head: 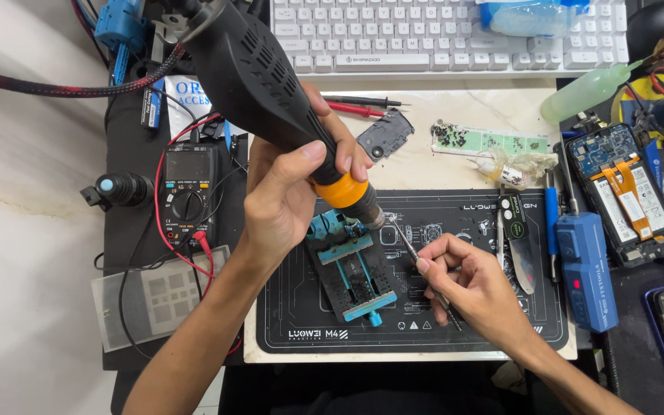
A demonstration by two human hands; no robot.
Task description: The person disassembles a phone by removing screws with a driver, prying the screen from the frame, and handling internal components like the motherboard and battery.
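A small circuit board (pixel 335 227) sat clamped at the far end of a blue and black holder (pixel 353 275), which lay on the left half of a black work mat (pixel 424 323) printed with white outlines. The nozzle of a hot air gun (pixel 270 84) pointed down at that board, nearly touching the clamp's far jaw. The left hand (pixel 286 192) was closed fully round the gun's grip, thumb laid across the ribbed black body just above its orange collar. The right hand (pixel 474 280) pinched a pair of thin metal tweezers (pixel 409 240) between thumb and forefinger, the other fingers curled in, with the tips aimed toward the board just beside the nozzle.

By the look of it, the step in hand was heating a part on the board, with the tweezers waiting to lift or nudge it. That move would call for a steady nozzle and a light, exact grip with the tips.

The gun's casing was matt black plastic with slotted vents, its cable sheathed in red and black braid. The mat looked rubbery and flat. Along its right edge lay a blue handheld tool (pixel 587 269) and a blade (pixel 522 257). Off the mat's left edge stood a black multimeter (pixel 188 196) with red leads, and nearer than it a pale stencil sheet (pixel 159 296). Beyond the mat's far edge lay a white keyboard (pixel 447 34), and at the far right an opened phone (pixel 624 192) showing its blue board and orange flex.
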